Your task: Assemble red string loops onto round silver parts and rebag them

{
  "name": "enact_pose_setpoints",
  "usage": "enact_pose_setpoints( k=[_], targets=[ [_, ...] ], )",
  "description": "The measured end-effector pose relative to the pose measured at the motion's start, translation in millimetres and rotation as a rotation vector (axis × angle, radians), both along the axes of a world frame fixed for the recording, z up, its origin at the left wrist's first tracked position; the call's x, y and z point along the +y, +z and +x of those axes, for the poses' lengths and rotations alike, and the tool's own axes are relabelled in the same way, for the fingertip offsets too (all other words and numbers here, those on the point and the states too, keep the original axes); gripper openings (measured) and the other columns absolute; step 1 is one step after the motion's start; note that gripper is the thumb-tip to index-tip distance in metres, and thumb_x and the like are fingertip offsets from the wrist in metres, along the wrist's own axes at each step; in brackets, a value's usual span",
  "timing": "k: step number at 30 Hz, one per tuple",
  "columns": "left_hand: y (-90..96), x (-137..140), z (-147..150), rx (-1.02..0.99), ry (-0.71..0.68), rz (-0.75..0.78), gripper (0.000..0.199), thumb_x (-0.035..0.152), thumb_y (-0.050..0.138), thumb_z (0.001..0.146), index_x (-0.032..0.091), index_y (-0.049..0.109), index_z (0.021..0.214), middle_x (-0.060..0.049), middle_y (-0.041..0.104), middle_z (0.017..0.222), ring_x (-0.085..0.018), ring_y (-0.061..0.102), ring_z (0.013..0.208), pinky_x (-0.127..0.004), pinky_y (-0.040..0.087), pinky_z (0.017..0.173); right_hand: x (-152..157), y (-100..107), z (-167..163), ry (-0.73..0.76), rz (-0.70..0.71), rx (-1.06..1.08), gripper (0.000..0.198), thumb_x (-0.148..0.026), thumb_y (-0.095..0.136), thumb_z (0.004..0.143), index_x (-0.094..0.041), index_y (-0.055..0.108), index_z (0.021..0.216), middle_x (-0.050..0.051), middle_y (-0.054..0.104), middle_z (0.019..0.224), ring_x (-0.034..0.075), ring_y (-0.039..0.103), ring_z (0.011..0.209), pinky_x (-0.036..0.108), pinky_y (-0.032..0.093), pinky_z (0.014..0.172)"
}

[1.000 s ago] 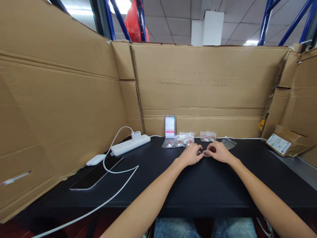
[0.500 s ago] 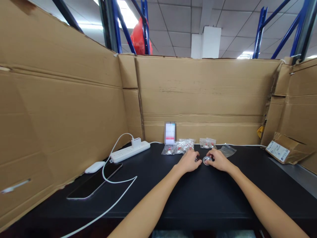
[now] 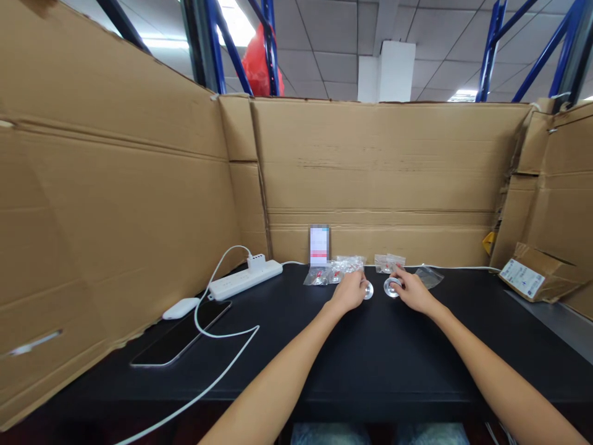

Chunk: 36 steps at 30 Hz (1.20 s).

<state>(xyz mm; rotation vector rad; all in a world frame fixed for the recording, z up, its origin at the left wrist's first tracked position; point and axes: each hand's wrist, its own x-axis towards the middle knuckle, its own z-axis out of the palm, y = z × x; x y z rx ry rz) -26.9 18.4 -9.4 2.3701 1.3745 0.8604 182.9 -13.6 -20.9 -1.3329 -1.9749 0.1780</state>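
Note:
My left hand [image 3: 348,293] is closed on the edge of a shiny round metal piece [image 3: 369,290], part of which is hidden by the fingers. Across a small gap, my right hand [image 3: 414,292] pinches a silvery ring-like disc [image 3: 391,288] by its right side. Both pieces are close to the black tabletop; whether they rest on it I cannot tell. Just behind my left hand lie several clear plastic bags [image 3: 334,269] with small red marks. More small bags [image 3: 388,264] lie behind my right hand, and a flat clear bag [image 3: 429,277] is to its right.
A phone with a lit screen [image 3: 319,246] stands against the back cardboard wall [image 3: 380,161]. To the left are a white power strip [image 3: 245,280], a dark phone [image 3: 180,339], a white oval device [image 3: 180,308] and a looping cable [image 3: 227,368]. A labelled brown package [image 3: 528,278] sits at right.
The round piece at my left hand now shows plainly, where a darker small part showed before. My hands are slightly farther apart, and the disc in my right hand is turned more towards me.

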Motion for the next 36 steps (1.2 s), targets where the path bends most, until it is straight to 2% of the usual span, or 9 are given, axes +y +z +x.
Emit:
enact_pose_setpoints(
  k=[4, 6, 10, 14, 17, 22, 28, 36],
  targets=[
    [3.2, 0.2, 0.5, -0.213, 0.010, -0.245, 0.008, 0.018, 0.054, 0.085, 0.015, 0.056, 0.092, 0.002, 0.059, 0.057, -0.012, 0.059, 0.046, -0.020, 0.043, 0.048, -4.2, 4.8, -3.0, 0.032, -0.098, 0.028, 0.012, -0.026, 0.050, 0.084, -0.019, 0.059, 0.079, 0.001, 0.064, 0.062, 0.015, 0.060, 0.055, 0.025, 0.041, 0.058],
    [4.0, 1.4, 1.5, -0.316, 0.022, -0.318, 0.012, 0.011, 0.058, 0.081, 0.015, 0.055, 0.092, 0.003, 0.058, 0.057, -0.009, 0.056, 0.044, -0.017, 0.040, 0.043, -5.5, 5.2, -4.0, 0.037, -0.132, 0.025, 0.013, -0.024, 0.050, 0.084, -0.018, 0.060, 0.079, 0.000, 0.064, 0.059, 0.015, 0.059, 0.052, 0.024, 0.041, 0.057],
    [3.6, 5.3, 1.8, -0.426, 0.049, -0.382, 0.014, 0.003, 0.061, 0.076, 0.012, 0.057, 0.087, 0.002, 0.059, 0.057, -0.008, 0.055, 0.044, -0.016, 0.042, 0.042, -5.1, 3.0, -3.4, -0.016, -0.042, -0.118, 0.015, -0.024, 0.052, 0.082, -0.018, 0.064, 0.076, 0.001, 0.062, 0.059, 0.014, 0.056, 0.055, 0.024, 0.037, 0.057],
    [3.1, 7.0, -0.5, -0.438, 0.043, -0.397, 0.003, 0.006, 0.058, 0.080, 0.009, 0.059, 0.079, -0.001, 0.059, 0.054, -0.010, 0.057, 0.043, -0.019, 0.046, 0.042, 0.9, 1.9, 7.2, -0.097, 0.037, -0.162, 0.016, -0.024, 0.051, 0.083, -0.017, 0.065, 0.079, 0.003, 0.064, 0.066, 0.015, 0.056, 0.061, 0.024, 0.037, 0.060],
    [4.1, 5.4, -1.4, -0.438, 0.026, -0.399, 0.006, 0.011, 0.058, 0.082, 0.009, 0.059, 0.077, -0.002, 0.060, 0.053, -0.012, 0.059, 0.044, -0.020, 0.046, 0.042, 7.5, 3.0, 22.0, -0.173, 0.097, -0.161, 0.017, -0.021, 0.049, 0.083, -0.017, 0.065, 0.079, 0.005, 0.066, 0.071, 0.016, 0.058, 0.066, 0.025, 0.039, 0.064],
    [6.7, 0.9, 0.3, -0.362, 0.006, -0.379, 0.012, 0.017, 0.055, 0.085, 0.009, 0.060, 0.078, -0.004, 0.061, 0.054, -0.011, 0.057, 0.042, -0.017, 0.041, 0.037, 11.3, 4.2, 39.2, -0.146, -0.023, -0.201, 0.015, -0.018, 0.053, 0.076, -0.017, 0.068, 0.074, 0.004, 0.066, 0.067, 0.015, 0.058, 0.062, 0.024, 0.038, 0.061],
    [3.2, 2.0, 2.1, -0.282, -0.006, -0.322, 0.013, 0.022, 0.055, 0.084, 0.010, 0.062, 0.083, -0.003, 0.061, 0.056, -0.011, 0.057, 0.043, -0.016, 0.038, 0.036, 6.3, 3.1, 37.4, -0.033, -0.151, -0.244, 0.014, -0.017, 0.056, 0.072, -0.018, 0.070, 0.071, 0.002, 0.066, 0.063, 0.014, 0.058, 0.059, 0.023, 0.037, 0.057],
    [-4.6, 6.9, 1.4, -0.251, -0.042, -0.267, 0.013, 0.024, 0.055, 0.083, 0.013, 0.062, 0.081, -0.001, 0.058, 0.052, -0.011, 0.058, 0.046, -0.016, 0.038, 0.041, 9.7, -3.1, 39.9, -0.069, -0.162, -0.255, 0.011, -0.011, 0.058, 0.069, -0.018, 0.066, 0.070, 0.001, 0.066, 0.065, 0.013, 0.059, 0.060, 0.022, 0.037, 0.056]
  ],
)
